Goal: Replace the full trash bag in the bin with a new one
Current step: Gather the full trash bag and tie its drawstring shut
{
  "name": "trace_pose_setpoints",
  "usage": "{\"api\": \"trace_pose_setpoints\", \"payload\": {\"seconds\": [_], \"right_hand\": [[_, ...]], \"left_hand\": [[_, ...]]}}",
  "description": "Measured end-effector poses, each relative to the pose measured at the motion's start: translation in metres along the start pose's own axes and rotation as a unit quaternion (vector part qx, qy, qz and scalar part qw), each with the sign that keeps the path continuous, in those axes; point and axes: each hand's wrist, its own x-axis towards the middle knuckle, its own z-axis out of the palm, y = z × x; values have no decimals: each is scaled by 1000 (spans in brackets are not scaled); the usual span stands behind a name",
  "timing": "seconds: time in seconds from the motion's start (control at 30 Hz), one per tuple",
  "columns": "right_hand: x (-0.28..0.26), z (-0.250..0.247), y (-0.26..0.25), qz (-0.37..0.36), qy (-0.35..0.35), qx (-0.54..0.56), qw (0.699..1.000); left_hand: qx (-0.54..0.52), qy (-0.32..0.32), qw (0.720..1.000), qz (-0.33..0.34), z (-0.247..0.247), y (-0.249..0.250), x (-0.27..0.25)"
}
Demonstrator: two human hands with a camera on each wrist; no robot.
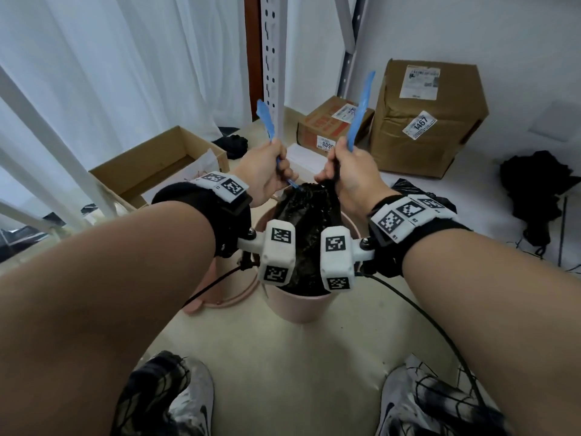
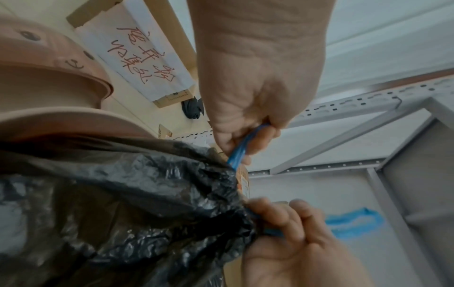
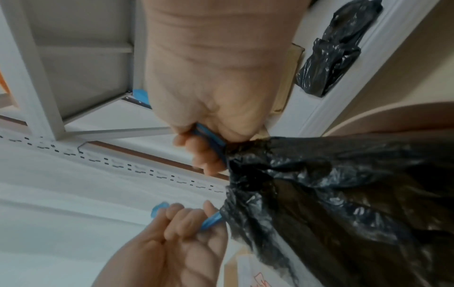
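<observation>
Left hand point(image 1: 265, 171) and right hand point(image 1: 347, 174) each clench a blue drawstring point(image 1: 358, 116) over the cinched black bag point(image 1: 306, 221), seated in the pink bin point(image 1: 301, 305) centre floor; uneven pulling risks snapping a string or tipping the bin

Both forearms are bare, with no sleeves. Each wrist wears a wide black strap point(image 1: 195, 196) topped by a white plate printed with black-and-white square code tags point(image 1: 408, 212). A white block point(image 1: 278, 256) bearing two more tags juts inward from each strap on a short arm fixed by metal screws. Thin black cables point(image 1: 418, 313) trail from the blocks. The shoes point(image 1: 188, 401) are grey and black.
</observation>
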Motion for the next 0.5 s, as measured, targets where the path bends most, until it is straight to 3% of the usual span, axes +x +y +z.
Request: {"api": "trace_pose_setpoints", "payload": {"seconds": [0.07,0.17,0.3,0.33,0.4,0.47,0.5], "right_hand": [[5,0,2,-4,17,-22,1000],[12,-12,8,1,17,-153,988],[17,-18,14,21,-12,-359,933],[12,-13,12,35,-33,-406,913],[8,-6,11,72,-79,-417,902],[4,-1,9,103,-121,-401,902],[2,1,8,85,-141,-424,891]], "left_hand": [[63,-14,998,4,-1,-4,4],[130,-30,991,2,-9,-11,10],[219,-24,974,50,-8,-11,7],[262,-19,962,82,-7,-9,4],[342,-7,925,165,-6,-3,4],[448,14,861,243,-8,2,9],[482,23,831,275,-9,5,11]]}}
